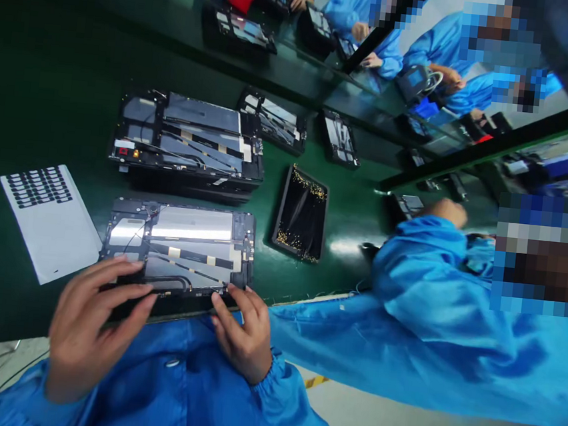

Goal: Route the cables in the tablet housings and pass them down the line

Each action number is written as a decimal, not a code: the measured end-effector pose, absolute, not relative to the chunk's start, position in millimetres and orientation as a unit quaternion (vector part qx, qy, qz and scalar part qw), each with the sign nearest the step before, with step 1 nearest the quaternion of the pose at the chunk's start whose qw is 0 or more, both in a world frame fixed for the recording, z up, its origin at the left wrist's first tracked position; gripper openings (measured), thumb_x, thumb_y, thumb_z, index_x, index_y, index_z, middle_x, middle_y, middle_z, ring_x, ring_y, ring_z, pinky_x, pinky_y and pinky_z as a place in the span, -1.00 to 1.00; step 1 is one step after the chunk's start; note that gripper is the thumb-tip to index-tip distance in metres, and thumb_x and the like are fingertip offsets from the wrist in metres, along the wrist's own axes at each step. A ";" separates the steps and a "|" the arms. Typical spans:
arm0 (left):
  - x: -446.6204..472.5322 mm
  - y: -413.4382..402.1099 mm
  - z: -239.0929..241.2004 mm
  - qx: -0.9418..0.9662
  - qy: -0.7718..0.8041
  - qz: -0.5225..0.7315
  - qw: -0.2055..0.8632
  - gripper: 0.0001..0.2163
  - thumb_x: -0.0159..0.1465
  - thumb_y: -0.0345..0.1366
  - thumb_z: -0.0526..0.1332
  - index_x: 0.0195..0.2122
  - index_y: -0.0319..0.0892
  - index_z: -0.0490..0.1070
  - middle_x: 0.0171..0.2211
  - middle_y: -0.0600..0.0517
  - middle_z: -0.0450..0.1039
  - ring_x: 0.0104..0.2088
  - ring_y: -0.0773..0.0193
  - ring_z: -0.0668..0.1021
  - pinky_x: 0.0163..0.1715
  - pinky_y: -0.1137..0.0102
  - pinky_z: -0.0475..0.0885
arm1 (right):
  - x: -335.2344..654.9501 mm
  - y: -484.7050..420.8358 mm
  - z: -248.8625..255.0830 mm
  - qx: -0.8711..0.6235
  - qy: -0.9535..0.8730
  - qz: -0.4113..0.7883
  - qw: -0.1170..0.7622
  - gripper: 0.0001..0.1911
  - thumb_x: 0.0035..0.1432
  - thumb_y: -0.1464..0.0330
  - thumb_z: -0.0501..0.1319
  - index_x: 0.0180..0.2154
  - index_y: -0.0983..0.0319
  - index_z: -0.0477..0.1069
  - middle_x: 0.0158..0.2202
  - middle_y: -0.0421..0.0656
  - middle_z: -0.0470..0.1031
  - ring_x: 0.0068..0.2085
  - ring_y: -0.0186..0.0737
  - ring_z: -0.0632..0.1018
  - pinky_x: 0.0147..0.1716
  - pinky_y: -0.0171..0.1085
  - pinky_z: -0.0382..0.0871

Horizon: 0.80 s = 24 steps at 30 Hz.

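Note:
An opened tablet [192, 224] lies in front of me, its silvery battery cells, dark flex cables and small boards exposed. It rests on a dark base whose near side is partly hidden by my hands. My left hand [95, 319] is over the tablet's near left corner, fingers spread and thumb close to the index fingertip; I see nothing between them. At the near right edge, my right hand [245, 333] has its fingertips on the tablet's rim, with the thumb lower against the front side. Left of the tablet lies a white sheet [55, 238] with rows of small black-and-white stickers.
Behind is a taller stack of opened tablets [191, 137], with two more tablets [275, 122] farther back. A black tray [301, 215] of tiny gold-coloured parts stands to the right. A co-worker's blue sleeve [419, 273] is close on the right. A glass partition [289, 59] crosses behind.

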<state>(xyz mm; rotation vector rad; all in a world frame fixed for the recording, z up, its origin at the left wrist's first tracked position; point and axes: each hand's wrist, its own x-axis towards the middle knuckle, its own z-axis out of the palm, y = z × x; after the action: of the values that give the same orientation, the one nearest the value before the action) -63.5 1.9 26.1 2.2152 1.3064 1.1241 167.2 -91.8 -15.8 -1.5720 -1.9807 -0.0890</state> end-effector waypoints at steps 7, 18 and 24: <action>-104.3 11.7 0.8 0.744 0.547 0.304 0.235 -0.25 0.19 0.13 0.31 0.37 0.07 0.15 0.45 0.02 0.02 0.37 -0.25 0.24 0.33 -0.19 0.21 | 177.8 -89.6 -19.6 -0.662 -0.675 0.020 0.325 -0.29 0.27 0.30 0.31 0.37 0.07 0.13 0.38 0.08 0.14 0.36 0.19 0.26 0.23 0.28 0.30; -132.2 5.3 -23.4 0.782 0.517 0.285 0.202 -0.45 0.31 0.00 0.22 0.33 0.18 0.26 0.41 0.13 0.14 0.26 0.00 0.43 0.21 0.25 0.34 | 187.6 -88.4 -44.4 -0.655 -0.681 0.059 0.321 -0.35 0.39 0.32 0.15 0.42 0.10 0.01 0.34 0.01 0.29 0.28 0.05 0.43 0.15 -0.01 0.49; -125.0 17.5 28.2 0.779 0.516 0.319 0.159 -0.46 0.32 -0.07 0.20 0.34 0.20 0.23 0.43 0.18 0.06 0.29 0.01 0.38 0.19 0.29 0.40 | 205.1 -68.1 4.3 -0.630 -0.694 0.031 0.348 -0.30 0.36 0.37 0.19 0.43 0.07 0.00 0.39 -0.03 0.21 0.33 0.06 0.37 0.19 -0.04 0.45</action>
<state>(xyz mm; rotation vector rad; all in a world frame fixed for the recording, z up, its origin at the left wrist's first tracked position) -125.0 17.5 28.2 2.2262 1.4751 0.9113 205.1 -68.1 4.3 -1.6345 -1.7985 0.0810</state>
